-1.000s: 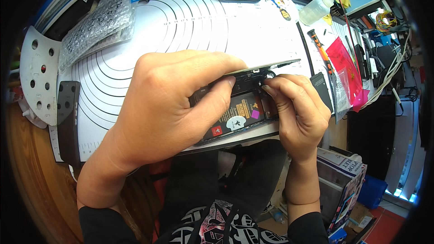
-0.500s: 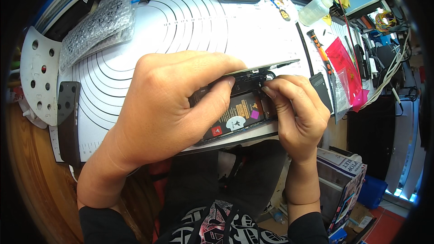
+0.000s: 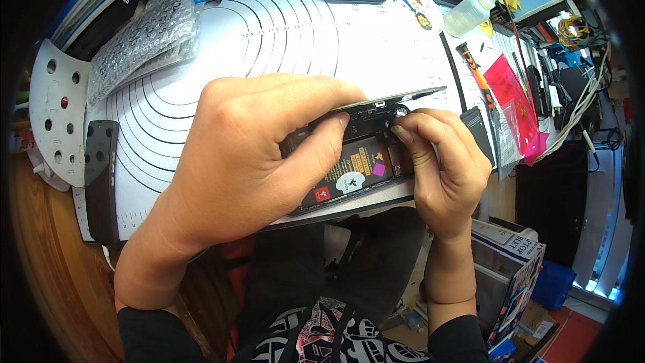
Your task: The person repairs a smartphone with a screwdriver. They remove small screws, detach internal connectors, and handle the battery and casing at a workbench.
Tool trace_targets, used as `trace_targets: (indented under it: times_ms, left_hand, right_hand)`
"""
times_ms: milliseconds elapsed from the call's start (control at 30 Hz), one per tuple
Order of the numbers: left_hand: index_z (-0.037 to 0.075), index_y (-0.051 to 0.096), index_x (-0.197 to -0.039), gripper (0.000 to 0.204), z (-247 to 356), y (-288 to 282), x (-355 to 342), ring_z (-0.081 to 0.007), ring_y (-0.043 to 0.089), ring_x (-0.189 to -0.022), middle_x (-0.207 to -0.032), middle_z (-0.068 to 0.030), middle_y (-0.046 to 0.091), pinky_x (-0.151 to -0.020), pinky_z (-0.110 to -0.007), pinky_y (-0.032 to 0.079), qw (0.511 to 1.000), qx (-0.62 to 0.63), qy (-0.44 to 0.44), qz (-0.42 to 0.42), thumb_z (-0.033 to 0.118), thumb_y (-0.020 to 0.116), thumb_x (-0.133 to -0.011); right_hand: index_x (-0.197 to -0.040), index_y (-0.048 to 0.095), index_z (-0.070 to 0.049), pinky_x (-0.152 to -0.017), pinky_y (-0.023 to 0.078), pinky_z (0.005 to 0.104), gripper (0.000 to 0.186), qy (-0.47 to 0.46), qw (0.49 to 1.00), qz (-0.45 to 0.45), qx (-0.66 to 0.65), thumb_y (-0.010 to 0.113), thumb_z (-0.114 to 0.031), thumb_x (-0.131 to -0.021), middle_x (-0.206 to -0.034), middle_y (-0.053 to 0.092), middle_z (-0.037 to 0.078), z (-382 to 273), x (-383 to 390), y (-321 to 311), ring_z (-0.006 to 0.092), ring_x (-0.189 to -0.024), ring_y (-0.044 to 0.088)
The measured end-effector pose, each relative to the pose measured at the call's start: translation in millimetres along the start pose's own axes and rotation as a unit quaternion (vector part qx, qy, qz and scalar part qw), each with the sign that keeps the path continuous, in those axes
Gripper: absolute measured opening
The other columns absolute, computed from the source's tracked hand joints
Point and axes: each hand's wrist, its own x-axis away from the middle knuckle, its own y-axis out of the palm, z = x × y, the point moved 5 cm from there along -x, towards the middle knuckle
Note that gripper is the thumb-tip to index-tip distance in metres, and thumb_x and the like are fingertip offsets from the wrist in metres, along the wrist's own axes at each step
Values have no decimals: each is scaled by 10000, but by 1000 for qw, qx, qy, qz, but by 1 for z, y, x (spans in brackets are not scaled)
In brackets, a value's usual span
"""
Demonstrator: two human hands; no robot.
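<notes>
An opened phone lies near the front edge of the mat, its black battery (image 3: pixel 366 169) showing, with several stickers on it. The phone's screen panel (image 3: pixel 403 97) is tilted up along the far side. My left hand (image 3: pixel 248 148) pinches this panel between thumb and fingers and covers the phone's left part. At the right end, my right hand (image 3: pixel 447 161) has thumb and forefinger pressed together beside the panel's inner face, next to a small curled part (image 3: pixel 402 111). Whether the fingertips grip that part or a cable is too small to tell.
Bubble wrap (image 3: pixel 151 44) lies at the back left, a dark phone-shaped slab (image 3: pixel 102 178) at the left edge. On the right are an orange-black screwdriver (image 3: pixel 474 70), a loose black battery (image 3: pixel 476 136), a pink bag (image 3: pixel 510 94) and a clear bottle (image 3: pixel 467 17).
My right thumb and forefinger have shifted very slightly against the right end of the panel. My left hand and the phone hold almost the same place.
</notes>
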Motion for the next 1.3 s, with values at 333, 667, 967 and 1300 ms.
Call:
trace_targets:
  times_ms: [333,667,967,1300]
  left_hand:
    - [-40,772,-1096,233,1,0,1,-223,788,-835,-949,-162,799,-763,-296,590,1000,-10,1,-12,-42,675,-883]
    - [-38,769,-1111,239,2,0,0,-217,781,-843,-931,-152,791,-763,-297,586,1000,-13,-1,-18,-39,668,-895]
    - [20,699,-1221,455,19,4,4,-315,770,-869,-1072,-193,760,-776,-351,615,971,-138,183,71,-167,694,-806]
    - [20,654,-1269,568,24,7,4,-327,763,-899,-1083,-186,749,-778,-372,606,985,-101,134,-31,-100,757,-724]
  right_hand:
    - [-987,730,7,-794,525,394,290,-100,992,-37,64,764,64,-704,-978,706,114,-7,1,-3,299,-863,659]
    - [-1006,720,37,-808,539,420,325,-145,983,-63,99,729,71,-682,-1014,723,142,-9,4,-3,330,-925,678]
    - [-1047,710,46,-849,564,448,346,-136,985,-85,63,701,57,-701,-1065,703,161,-4,6,-6,354,-968,675]
    - [-1061,723,20,-938,527,464,267,-119,982,-137,47,775,-59,-811,-1134,677,140,-4,10,-13,360,-1107,624]
